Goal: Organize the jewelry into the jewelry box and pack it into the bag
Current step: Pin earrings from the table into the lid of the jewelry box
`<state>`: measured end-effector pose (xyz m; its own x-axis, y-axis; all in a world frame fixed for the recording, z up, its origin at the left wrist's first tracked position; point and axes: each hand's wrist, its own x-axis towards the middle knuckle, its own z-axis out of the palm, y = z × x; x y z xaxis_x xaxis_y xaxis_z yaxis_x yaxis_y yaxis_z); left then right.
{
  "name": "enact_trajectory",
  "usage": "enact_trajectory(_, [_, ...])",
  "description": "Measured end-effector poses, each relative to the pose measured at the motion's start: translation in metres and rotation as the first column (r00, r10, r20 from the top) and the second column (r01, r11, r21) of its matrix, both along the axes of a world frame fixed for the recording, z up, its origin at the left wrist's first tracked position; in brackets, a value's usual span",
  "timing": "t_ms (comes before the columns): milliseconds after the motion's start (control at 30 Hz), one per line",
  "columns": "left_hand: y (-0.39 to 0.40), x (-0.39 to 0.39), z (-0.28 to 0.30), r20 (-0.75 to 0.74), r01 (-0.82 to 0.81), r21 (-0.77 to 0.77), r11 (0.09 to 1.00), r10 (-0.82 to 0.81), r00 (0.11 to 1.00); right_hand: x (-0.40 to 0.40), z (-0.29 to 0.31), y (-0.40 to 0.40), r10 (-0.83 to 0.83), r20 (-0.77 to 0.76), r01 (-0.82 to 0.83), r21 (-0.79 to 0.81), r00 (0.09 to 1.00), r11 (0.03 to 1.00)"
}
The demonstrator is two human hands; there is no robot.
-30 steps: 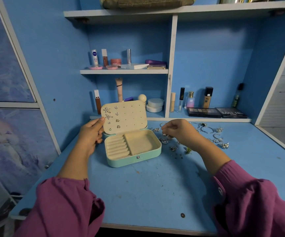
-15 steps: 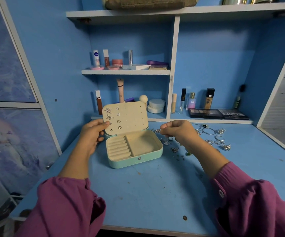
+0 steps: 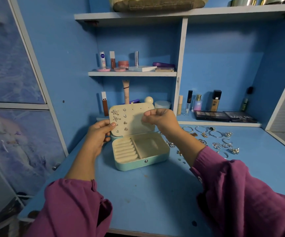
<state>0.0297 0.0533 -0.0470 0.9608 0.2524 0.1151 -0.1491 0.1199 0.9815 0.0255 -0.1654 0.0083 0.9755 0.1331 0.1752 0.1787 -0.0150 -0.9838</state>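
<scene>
The jewelry box (image 3: pixel 140 151) sits open on the blue desk (image 3: pixel 155 194) at centre, its lid (image 3: pixel 132 119) upright at 12 o'clock of the tray and carrying several earrings (image 3: pixel 115 112). My left hand (image 3: pixel 99 134) grips the lid's 9 o'clock edge, thumb on the front face. My right hand (image 3: pixel 160 118) is raised before the lid's 3 o'clock side with fingertips pinched together; whether they hold anything I cannot tell, and loose jewelry (image 3: pixel 215 139) lies at 3 o'clock of the box.

Cosmetics (image 3: pixel 216 100) line blue shelves (image 3: pixel 132 73)
</scene>
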Motion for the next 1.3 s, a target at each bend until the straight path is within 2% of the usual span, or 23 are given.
enact_trajectory(133, [0.0,-0.001,0.001,0.012,0.009,0.001,1.0,-0.009,1.0,0.008,-0.003,0.017,-0.049,0.023,0.05,-0.027,0.999,0.998])
enact_trajectory(300, [0.0,-0.001,0.001,0.023,0.018,0.004,1.0,-0.018,1.0,0.02,-0.012,0.034,-0.164,0.107,0.179,-0.143,0.981,0.973])
enact_trajectory(467, [0.001,-0.002,0.0,0.033,0.027,0.022,0.999,-0.028,0.999,0.022,-0.011,0.047,-0.208,0.106,0.218,-0.096,0.972,0.971])
enact_trajectory(767, [0.0,-0.005,0.002,0.022,0.031,0.038,0.999,-0.031,0.999,0.024,-0.009,0.049,-0.283,0.135,0.306,-0.2,0.949,0.931])
enact_trajectory(900, [-0.001,-0.007,0.003,0.014,0.032,0.051,0.998,-0.033,0.999,0.025,-0.002,0.047,-0.33,0.19,0.374,-0.295,0.925,0.879])
enact_trajectory(1000, [-0.001,-0.008,0.004,0.013,0.033,0.062,0.998,-0.034,0.999,0.027,0.002,0.044,-0.334,0.302,0.43,-0.349,0.893,0.833])
enact_trajectory(1100, [-0.001,-0.01,0.005,0.01,0.027,0.077,0.997,-0.028,1.0,0.029,0.006,0.038,-0.272,0.433,0.469,-0.458,0.859,0.755])
enact_trajectory(1200, [-0.002,-0.012,0.007,0.005,0.021,0.081,0.996,-0.021,1.0,0.027,0.014,0.031,-0.198,0.492,0.493,-0.596,0.848,0.634])
enact_trajectory(1300, [-0.006,-0.016,0.012,0.019,-0.014,0.095,0.995,0.012,1.0,0.026,0.02,0.025,-0.157,0.514,0.493,-0.625,0.843,0.605])
